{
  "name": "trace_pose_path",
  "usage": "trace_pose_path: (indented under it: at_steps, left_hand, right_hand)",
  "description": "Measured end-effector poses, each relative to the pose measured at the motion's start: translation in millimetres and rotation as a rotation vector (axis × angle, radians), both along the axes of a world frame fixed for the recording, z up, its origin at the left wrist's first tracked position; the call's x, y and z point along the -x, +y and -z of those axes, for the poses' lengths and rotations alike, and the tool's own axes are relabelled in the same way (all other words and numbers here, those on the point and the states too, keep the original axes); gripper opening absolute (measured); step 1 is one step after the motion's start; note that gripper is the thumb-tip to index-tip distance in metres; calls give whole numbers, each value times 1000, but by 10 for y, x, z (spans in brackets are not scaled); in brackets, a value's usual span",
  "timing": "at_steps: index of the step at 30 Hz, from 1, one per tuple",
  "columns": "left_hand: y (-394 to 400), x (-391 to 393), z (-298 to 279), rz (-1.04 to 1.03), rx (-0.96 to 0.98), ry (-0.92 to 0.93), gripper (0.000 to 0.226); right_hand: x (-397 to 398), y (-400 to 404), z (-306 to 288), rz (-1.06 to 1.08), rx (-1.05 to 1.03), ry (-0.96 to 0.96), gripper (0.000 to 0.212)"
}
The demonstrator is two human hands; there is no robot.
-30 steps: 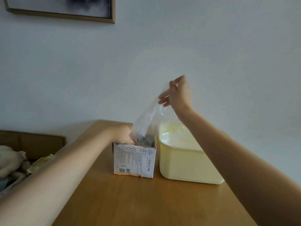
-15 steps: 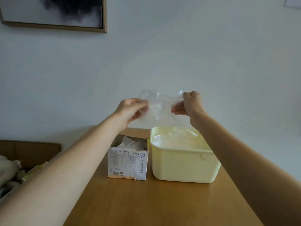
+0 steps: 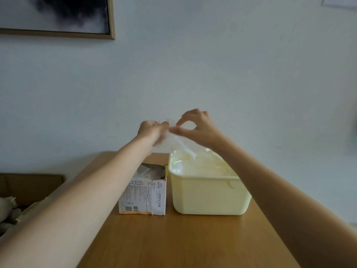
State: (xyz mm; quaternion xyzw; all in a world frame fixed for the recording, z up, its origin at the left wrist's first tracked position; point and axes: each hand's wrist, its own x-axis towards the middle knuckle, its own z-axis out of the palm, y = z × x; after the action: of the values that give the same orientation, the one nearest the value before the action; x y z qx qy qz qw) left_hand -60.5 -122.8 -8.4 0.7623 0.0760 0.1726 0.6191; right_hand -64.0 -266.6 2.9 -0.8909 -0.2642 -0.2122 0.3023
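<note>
Job: I think the person is pulling open a thin clear glove [image 3: 179, 141] so a hand can go in
Left hand [image 3: 152, 130]: fingers curled, pinching one edge of the clear glove
Right hand [image 3: 197, 128]: thumb and first finger pinch the other edge, with the other fingers lifted
Where the glove is: up in the air between both hands, over the back of the yellow tub [image 3: 210, 196]; its low end hangs toward the clear plastic [image 3: 201, 163] in the tub, and I cannot tell if they touch
Could go wrong, tear: the glove looks very thin, so a hard pull apart may rip it
Could go wrong, slip: it is held only by small pinches, so one edge may slide out and the glove may drop into the tub
Could go wrong, mix-up: once it lies on the other clear plastic it would be hard to find
Could go wrong, bump: the glove box [image 3: 144, 192] stands just beside the tub, under the left arm, and a low arm may tip it
Count: two hands, one glove held, one glove box, one yellow tub, one table [image 3: 173, 242], one picture [image 3: 58, 16] on the wall
</note>
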Motion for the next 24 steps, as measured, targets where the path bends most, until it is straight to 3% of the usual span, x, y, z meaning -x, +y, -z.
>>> trace_pose_path:
  at_steps: [2,4,6,9,11,13,16,20,24]
  left_hand:
    - [-38,41,-25,41,78,30,8]
    - [-59,79,-37,143,141,30,11]
    - [-54,92,-55,177,153,-66,16]
    - [61,77,-103,135,124,-247,24]
    - [117,92,-126,303,32,-197,29]
    - [107,120,-120,502,-23,-76,25]
    - [119,102,-59,540,-67,23,21]
    - [192,30,56,455,-313,84,7]
    - [242,-30,76,400,-448,133,13]
  right_hand:
    - [26,87,42,11,256,-5,50]
    - [-7,174,88,38,347,-7,46]
    - [-45,204,61,75,208,-16,25]
    - [-73,141,3,61,-91,148,28]
    - [-50,99,-10,-119,-289,335,24]
    - [-58,66,8,-225,-406,405,20]
    - [-63,31,3,-146,-341,344,24]
    - [-121,-114,-28,14,-211,269,35]
    - [-231,-225,74,113,-84,138,31]
